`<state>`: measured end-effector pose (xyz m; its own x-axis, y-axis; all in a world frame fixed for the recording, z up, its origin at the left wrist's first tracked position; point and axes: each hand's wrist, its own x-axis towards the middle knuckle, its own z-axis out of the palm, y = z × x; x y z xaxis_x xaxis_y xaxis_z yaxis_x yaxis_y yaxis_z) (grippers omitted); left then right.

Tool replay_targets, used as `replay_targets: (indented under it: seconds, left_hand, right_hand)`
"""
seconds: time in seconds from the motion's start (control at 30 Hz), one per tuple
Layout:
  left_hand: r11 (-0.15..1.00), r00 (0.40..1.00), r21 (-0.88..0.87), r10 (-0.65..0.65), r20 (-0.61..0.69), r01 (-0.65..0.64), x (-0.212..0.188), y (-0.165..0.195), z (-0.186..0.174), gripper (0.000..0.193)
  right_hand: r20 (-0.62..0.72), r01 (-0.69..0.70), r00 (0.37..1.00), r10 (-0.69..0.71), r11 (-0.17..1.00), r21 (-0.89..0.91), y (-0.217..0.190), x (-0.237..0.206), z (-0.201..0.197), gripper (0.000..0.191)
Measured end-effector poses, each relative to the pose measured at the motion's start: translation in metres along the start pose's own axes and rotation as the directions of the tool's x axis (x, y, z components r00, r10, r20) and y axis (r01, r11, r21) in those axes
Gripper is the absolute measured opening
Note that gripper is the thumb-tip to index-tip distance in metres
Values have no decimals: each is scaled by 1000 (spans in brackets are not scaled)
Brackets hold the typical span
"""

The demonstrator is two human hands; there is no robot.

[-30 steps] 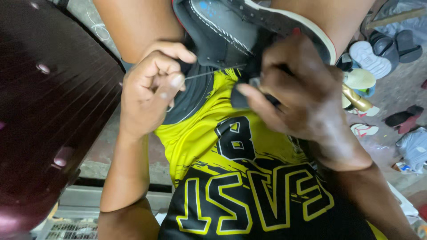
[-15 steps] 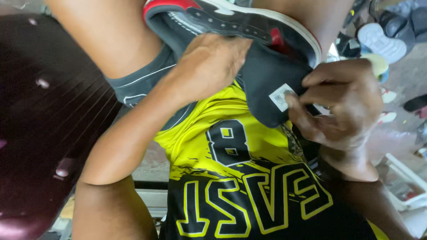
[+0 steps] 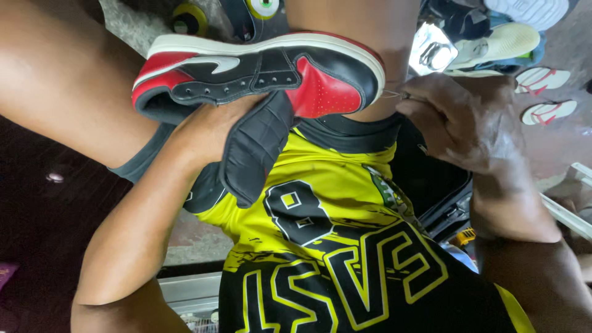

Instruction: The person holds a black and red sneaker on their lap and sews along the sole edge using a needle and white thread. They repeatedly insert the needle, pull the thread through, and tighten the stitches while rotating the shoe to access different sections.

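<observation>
A black, red and white sneaker [image 3: 259,74] lies on its side across my lap, between my bare knees. Its black padded tongue [image 3: 256,148] hangs out and down. My left hand [image 3: 209,126] is pushed into the shoe's opening, with only the wrist and the back of the hand showing. At the shoe's red toe, my right hand [image 3: 456,123] pinches a thin needle with thread [image 3: 394,94] between its fingertips. I wear a yellow and black jersey [image 3: 333,228].
A dark maroon plastic surface [image 3: 43,209] fills the left. Several sandals and shoes [image 3: 524,43] lie on the ground at the upper right. A metal frame edge [image 3: 567,216] runs at the right, and a metal rail [image 3: 185,290] at the bottom.
The shoe has turned so its red and black side faces me. My left hand has gone deeper inside it. My right hand has let go of the tongue and moved to the toe.
</observation>
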<state>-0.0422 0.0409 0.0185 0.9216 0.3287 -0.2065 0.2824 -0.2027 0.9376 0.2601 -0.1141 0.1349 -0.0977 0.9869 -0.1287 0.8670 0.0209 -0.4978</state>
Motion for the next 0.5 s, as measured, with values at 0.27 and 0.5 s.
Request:
replay_targets:
  seconds: [0.27, 0.5]
  left_hand:
    - [986, 999, -162, -33, -29, 28, 5, -16, 1, 50]
    - [971, 998, -236, -47, -50, 34, 9, -19, 1, 47]
  right_hand:
    - [154, 226, 969, -196, 951, -211, 4, 47, -17, 28]
    - [197, 260, 958, -210, 925, -279, -2, 54, -6, 25]
